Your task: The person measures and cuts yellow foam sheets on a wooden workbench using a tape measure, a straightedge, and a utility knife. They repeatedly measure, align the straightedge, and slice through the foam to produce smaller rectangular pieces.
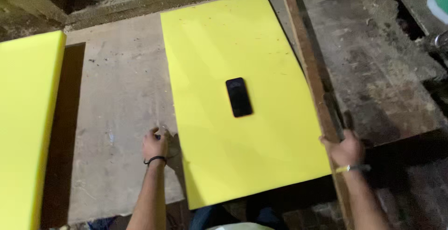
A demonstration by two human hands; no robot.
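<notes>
Looking down from the head cam: there's a big yellow foam sheet (pixel 242 99) lying flat on a worn, dusty wooden board (pixel 116 108), with its near edge hanging a bit over the board's front. A black phone (pixel 239 97) sits face up roughly in the middle of the sheet. The left hand (pixel 154 145) is down on the board just beside the sheet's left edge, fingers curled around something small I can't make out, with a black band on the wrist. The right hand (pixel 346 147) is at the sheet's right edge near the front corner, fingers loosely spread against a wooden rail (pixel 305 62), not clearly gripping anything. A second yellow foam slab (pixel 25 122) sits off to the far left, well apart.
</notes>
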